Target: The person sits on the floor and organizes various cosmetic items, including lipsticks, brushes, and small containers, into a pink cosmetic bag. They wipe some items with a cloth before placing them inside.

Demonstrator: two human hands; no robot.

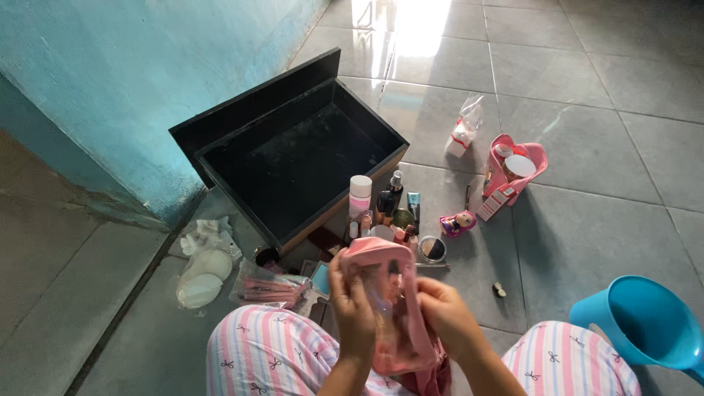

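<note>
Seen from the head camera, looking down past striped pyjama knees: both hands closed on a pink pouch with a clear front, held upright between the knees and above the grey tiled floor. Left hand gripping the pouch's left edge, fingers curled round the clear panel; right hand clamped on its right side, thumb pressed to the pink trim.

Just beyond the pouch, a huddle of cosmetics — bottles and tubes standing close together, a small round mirror lying beside them. Behind these, an open black box, its lid tipped back against the blue wall.

Left of the knees, a clear packet of pink brushes, and further left a bag of white cotton pads near the wall's foot. Right of the bottles, a small doll-shaped trinket; further off, a second pink bag lying open with a round white jar inside, and a little clear plastic bag beyond it. At lower right — a blue plastic scoop beside the right knee.
</note>
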